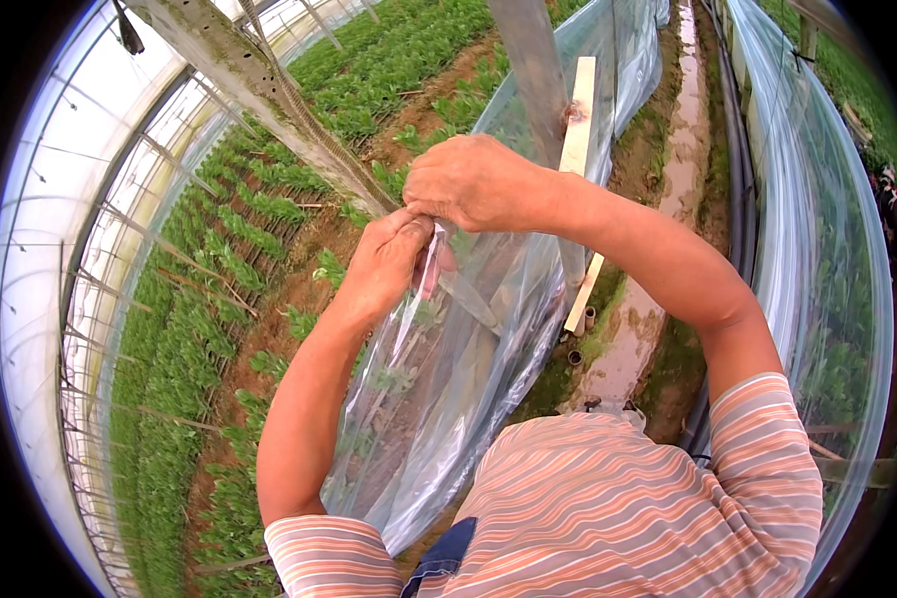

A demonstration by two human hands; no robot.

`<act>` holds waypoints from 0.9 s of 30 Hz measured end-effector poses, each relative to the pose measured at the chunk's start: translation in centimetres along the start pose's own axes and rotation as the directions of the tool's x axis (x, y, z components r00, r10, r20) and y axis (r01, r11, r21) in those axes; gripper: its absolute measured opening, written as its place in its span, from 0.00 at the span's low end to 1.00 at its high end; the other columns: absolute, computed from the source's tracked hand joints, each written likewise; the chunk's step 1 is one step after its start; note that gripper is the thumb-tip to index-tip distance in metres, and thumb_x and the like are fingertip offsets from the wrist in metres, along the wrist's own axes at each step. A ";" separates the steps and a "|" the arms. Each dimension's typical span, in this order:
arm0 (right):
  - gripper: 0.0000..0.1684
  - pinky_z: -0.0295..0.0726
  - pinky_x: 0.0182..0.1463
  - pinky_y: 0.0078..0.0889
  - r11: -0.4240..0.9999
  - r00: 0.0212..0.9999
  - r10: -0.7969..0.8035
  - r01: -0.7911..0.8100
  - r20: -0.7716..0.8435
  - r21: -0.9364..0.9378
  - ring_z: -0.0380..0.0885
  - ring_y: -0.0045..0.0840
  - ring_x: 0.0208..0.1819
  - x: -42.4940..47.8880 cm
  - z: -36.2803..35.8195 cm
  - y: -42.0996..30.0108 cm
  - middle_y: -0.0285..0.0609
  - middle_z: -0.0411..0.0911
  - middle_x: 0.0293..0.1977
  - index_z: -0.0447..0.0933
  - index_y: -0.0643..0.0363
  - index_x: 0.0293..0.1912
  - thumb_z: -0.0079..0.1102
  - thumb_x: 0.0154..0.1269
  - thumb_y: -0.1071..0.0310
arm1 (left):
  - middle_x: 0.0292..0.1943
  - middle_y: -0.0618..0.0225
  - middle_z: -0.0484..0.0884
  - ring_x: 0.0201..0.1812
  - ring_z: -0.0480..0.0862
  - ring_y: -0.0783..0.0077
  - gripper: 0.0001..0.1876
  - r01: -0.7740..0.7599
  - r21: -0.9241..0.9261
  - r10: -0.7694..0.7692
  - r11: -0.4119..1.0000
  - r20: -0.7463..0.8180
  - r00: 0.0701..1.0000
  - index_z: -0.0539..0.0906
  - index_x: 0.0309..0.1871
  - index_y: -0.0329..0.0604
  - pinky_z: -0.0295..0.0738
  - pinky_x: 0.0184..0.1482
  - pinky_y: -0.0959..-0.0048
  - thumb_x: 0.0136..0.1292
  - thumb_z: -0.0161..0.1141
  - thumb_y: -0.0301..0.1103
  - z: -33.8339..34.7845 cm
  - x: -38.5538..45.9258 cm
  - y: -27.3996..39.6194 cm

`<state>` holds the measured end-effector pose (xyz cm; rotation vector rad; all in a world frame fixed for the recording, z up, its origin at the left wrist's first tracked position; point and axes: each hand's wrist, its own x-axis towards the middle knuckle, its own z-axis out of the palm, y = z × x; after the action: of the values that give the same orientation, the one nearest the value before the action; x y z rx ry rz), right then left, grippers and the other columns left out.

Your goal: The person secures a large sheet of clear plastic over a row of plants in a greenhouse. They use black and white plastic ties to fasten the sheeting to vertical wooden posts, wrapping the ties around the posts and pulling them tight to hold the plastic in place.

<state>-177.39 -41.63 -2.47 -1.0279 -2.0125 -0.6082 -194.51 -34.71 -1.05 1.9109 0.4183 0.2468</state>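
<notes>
Both hands meet at the top edge of a clear plastic film (448, 374), near the lower end of a weathered, moss-stained beam (269, 97). My left hand (389, 258) pinches the film between thumb and fingers, and some of its fingertips show through the sheet. Just above it, my right hand (467, 183) is bent over with knuckles up, its fingers closed at the film's edge beside the left thumb. The right fingertips are mostly hidden. From there the film hangs in creased folds towards my body. A twisted rope-like cord (306, 119) runs along the beam.
A grey post (531, 67) stands beyond my right hand, with a pale wooden board (579, 119) beside it. Leafy green crop rows (261, 232) fill the left. At right lie a wet, muddy channel (620, 344), black pipes (740, 149) and another plastic sheet (815, 224).
</notes>
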 end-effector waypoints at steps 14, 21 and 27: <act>0.08 0.71 0.35 0.37 0.999 0.986 0.042 -0.044 -0.159 -0.010 0.71 0.37 0.30 -0.6 0.9 -0.6 0.42 0.70 0.24 0.73 0.58 0.30 0.58 0.59 0.65 | 0.25 0.64 0.77 0.20 0.73 0.73 0.08 0.070 -0.262 -0.061 0.963 0.040 0.997 0.74 0.42 0.37 0.67 0.21 0.75 0.70 0.45 0.31 0.3 0.9 -0.1; 0.09 0.72 0.38 0.37 0.995 0.995 0.072 -0.066 -0.070 0.077 0.72 0.37 0.33 0.0 1.1 0.7 0.42 0.72 0.27 0.73 0.58 0.30 0.58 0.60 0.63 | 0.26 0.68 0.79 0.22 0.76 0.80 0.09 0.092 -0.281 -0.113 0.955 -0.059 0.992 0.76 0.41 0.38 0.69 0.22 0.80 0.71 0.47 0.33 0.5 1.3 -0.3; 0.07 0.75 0.37 0.40 0.884 0.798 0.421 -0.468 -0.430 -0.002 0.76 0.39 0.32 -3.6 -0.5 -4.1 0.43 0.76 0.33 0.77 0.59 0.35 0.61 0.57 0.68 | 0.27 0.70 0.78 0.20 0.73 0.82 0.13 0.122 -0.447 -0.162 0.886 -0.051 0.985 0.76 0.46 0.38 0.64 0.18 0.82 0.73 0.46 0.39 0.6 0.8 -0.8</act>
<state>-179.19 -45.89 -5.40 -1.2628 -1.3092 -0.6192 -193.69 -34.68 -2.05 1.4169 0.5111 0.3013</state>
